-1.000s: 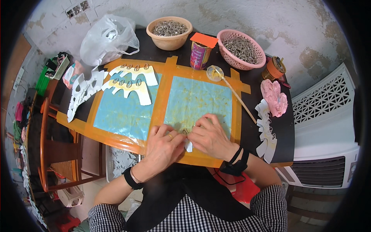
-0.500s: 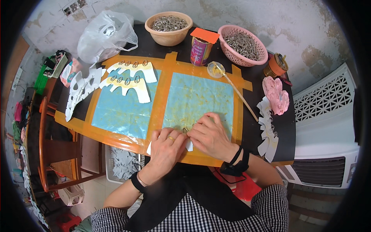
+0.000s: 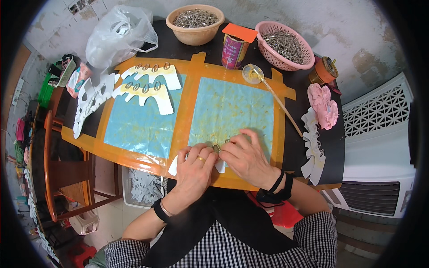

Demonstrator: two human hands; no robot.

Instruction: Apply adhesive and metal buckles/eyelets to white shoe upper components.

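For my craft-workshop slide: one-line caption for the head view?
Both hands, left hand and right hand, press a metal ring onto a white paper cutout on the blue mat.

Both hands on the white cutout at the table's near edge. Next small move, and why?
Probably press the metal ring down onto the white paper cutout. The left hand pins the paper, the right hand pinches at the ring, and finished cutouts carry rows of rings.

Upper left of the frame, a white plastic bag (image 3: 117, 32) is lying on the black desk (image 3: 187, 47). Orange tape (image 3: 182, 111) is framing two pale blue sheets (image 3: 232, 107) speckled yellow. At the top, a tan bowl (image 3: 195, 35) and pink basket (image 3: 295, 60) are holding grey metal rings (image 3: 195, 18). Lower frame, a black-and-white checked shirt (image 3: 232, 250) is showing.
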